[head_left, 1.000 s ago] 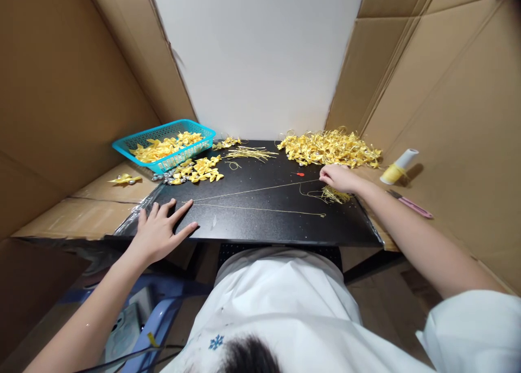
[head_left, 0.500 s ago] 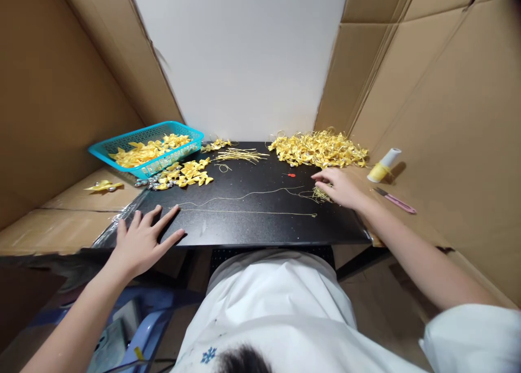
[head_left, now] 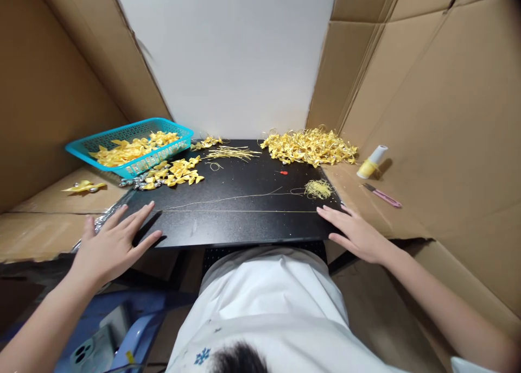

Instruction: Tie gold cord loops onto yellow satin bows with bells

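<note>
A thin yellow thread (head_left: 240, 211) runs straight across the black tabletop (head_left: 228, 229) between my hands. My left hand (head_left: 118, 240) is spread open, its fingertips at the thread's left end. At the right end, my right hand (head_left: 356, 232) is open, with fingertips touching the thread or lying right beside it. A second, looser stretch of thread curves behind the straight one toward a tangled thread bundle (head_left: 318, 189), just beyond my right fingertips.
A turquoise basket (head_left: 185, 139) holds yellow ribbon bows; more bows (head_left: 179, 172) lie in front. Behind are cut yellow cords (head_left: 232, 153) and a large bow pile (head_left: 309, 146). On the right are a thread spool (head_left: 372, 162) and pink-handled snips (head_left: 382, 195). A small red item (head_left: 284, 172) lies mid-table.
My right hand has moved from the thread bundle toward the table's front edge, to the straight thread's right end. The bundle is uncovered. My left hand stays spread at the left end.
</note>
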